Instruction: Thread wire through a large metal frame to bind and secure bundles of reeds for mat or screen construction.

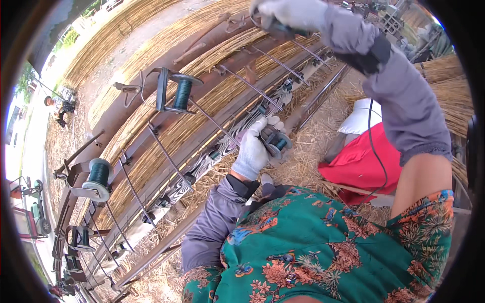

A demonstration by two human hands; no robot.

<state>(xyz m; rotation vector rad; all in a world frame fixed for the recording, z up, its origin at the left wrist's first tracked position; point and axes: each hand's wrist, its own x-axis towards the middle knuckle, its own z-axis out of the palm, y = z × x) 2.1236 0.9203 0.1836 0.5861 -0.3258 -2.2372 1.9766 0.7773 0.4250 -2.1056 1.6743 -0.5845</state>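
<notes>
Left grip: my gloved left hand (pixel 254 149) is clenched around a small spool (pixel 277 142) wound with dark green wire, fingers wrapped over its grey body
Spool place: it sits in my palm just above the straw-strewn ground, close beside the long rusty frame (pixel 151 108)
Right grip: my gloved right hand (pixel 288 14) is raised at the top of the view, closed on a dark handle (pixel 281 30); what the handle belongs to I cannot tell
Frame: the metal rails run diagonally, with reed bundles (pixel 217 91) laid along them and thin rods crossing over
Other spools: a green wire spool (pixel 182 94) stands on a bracket on the frame, a second one (pixel 98 174) lower left
Beside me: a red cloth (pixel 356 161) and a white sack (pixel 359 117) lie on the straw to my right
</notes>
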